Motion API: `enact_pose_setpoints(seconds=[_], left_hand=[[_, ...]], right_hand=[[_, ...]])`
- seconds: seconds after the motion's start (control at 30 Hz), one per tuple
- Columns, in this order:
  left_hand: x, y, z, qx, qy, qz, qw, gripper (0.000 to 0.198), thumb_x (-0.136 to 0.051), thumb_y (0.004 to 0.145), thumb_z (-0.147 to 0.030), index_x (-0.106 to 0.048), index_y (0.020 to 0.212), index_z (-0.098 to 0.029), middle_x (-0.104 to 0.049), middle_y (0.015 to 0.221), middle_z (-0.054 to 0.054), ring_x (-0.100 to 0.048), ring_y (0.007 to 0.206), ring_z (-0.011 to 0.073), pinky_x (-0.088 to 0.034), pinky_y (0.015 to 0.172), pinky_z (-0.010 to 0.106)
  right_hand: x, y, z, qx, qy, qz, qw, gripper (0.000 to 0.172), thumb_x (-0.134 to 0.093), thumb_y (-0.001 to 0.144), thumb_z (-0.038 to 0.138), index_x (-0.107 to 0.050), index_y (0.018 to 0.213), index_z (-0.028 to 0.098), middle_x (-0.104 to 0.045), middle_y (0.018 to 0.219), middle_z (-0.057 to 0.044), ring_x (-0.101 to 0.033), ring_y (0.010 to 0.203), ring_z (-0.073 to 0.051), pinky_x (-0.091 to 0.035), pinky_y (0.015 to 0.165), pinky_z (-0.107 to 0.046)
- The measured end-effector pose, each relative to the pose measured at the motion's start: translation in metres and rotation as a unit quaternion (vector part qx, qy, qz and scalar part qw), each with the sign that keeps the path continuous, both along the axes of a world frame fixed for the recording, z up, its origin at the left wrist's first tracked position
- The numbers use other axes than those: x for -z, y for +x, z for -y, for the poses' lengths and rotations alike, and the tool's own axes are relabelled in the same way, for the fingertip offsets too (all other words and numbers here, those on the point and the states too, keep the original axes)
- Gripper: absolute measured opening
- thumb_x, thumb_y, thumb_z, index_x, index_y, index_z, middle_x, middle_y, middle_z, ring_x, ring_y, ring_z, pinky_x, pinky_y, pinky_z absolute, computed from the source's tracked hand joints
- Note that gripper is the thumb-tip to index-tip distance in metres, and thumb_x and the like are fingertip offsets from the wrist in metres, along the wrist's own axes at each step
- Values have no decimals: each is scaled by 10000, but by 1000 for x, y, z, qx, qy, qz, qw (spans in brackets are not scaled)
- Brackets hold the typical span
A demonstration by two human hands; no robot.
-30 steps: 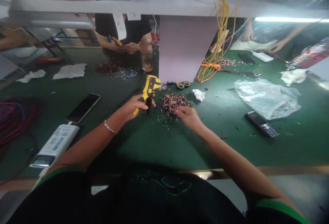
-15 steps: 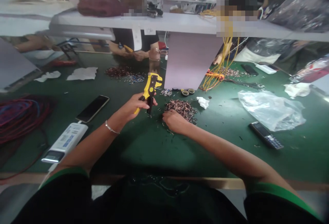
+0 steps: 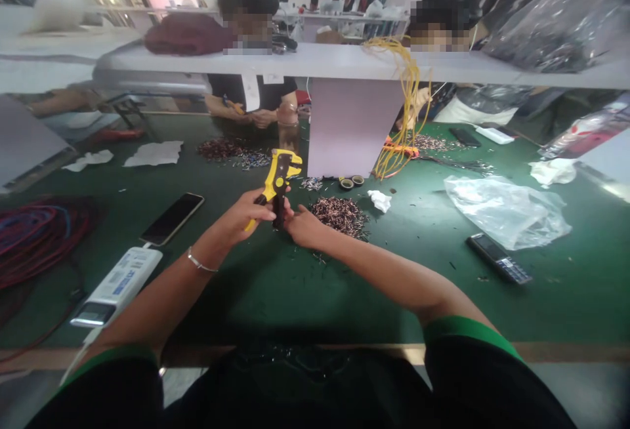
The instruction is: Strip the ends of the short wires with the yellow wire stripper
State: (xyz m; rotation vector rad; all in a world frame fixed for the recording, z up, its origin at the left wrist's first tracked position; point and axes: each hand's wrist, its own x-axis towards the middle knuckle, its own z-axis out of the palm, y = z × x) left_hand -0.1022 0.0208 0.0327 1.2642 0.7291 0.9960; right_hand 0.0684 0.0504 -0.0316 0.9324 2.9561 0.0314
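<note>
My left hand [image 3: 251,212] is wrapped round the handles of a yellow and black wire stripper [image 3: 279,182], whose jaws point up and away from me. Just right of the handles is my right hand [image 3: 306,227], its fingers pressed together close to the left hand's fingertips; what they hold, if anything, is too small to make out. Beyond and to the right of that hand lies a pile of small brown and dark pieces [image 3: 339,216]. Loose bits are scattered on the green table [image 3: 315,304] around it.
Left are a phone [image 3: 173,218], a white power bank [image 3: 118,285] and coiled red cable [image 3: 39,239]. Right are a clear plastic bag [image 3: 509,212] and a keypad phone [image 3: 499,258]. Yellow wires [image 3: 408,94] hang from the shelf [image 3: 339,61]. Two people sit opposite.
My right hand has left the pile's edge and moved left to the wire stripper and my left hand. The whole view has shifted slightly.
</note>
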Motion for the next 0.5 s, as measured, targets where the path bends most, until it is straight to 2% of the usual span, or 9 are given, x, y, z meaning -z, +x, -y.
enact_pose_setpoints(seconds=[0.1, 0.27, 0.43, 0.5], left_hand=[[6, -2, -5, 1, -16, 0, 1000, 565, -645, 572, -71, -651, 1136, -111, -720, 959, 90, -688, 883, 259, -483, 855, 414], [18, 6, -16, 32, -59, 18, 998, 587, -642, 576, -70, -639, 1162, -112, -711, 966, 87, -690, 874, 259, -473, 885, 441], [31, 27, -21, 95, -109, 47, 988, 580, -635, 567, -58, -635, 1146, -96, -706, 955, 107, -682, 849, 269, -499, 843, 456], [36, 35, -19, 121, -131, 62, 982, 583, -632, 562, -58, -633, 1143, -95, -704, 958, 111, -678, 844, 264, -506, 827, 447]], right_hand=[[-1, 28, -6, 23, 8, 22, 999, 217, -523, 830, 94, -726, 907, 93, -736, 942, -163, -664, 894, -280, -275, 1018, -495], [-7, 78, 1, 64, 11, 34, 997, 194, -535, 820, 100, -728, 839, 102, -733, 871, -161, -642, 932, -286, -271, 1013, -453], [-7, 106, 4, 113, 15, -7, 993, 231, -460, 908, 110, -691, 908, 119, -711, 998, -146, -609, 987, -252, -332, 924, -368], [-5, 110, 4, 128, 14, -23, 991, 237, -448, 923, 114, -684, 898, 122, -710, 985, -141, -606, 977, -245, -337, 913, -358]])
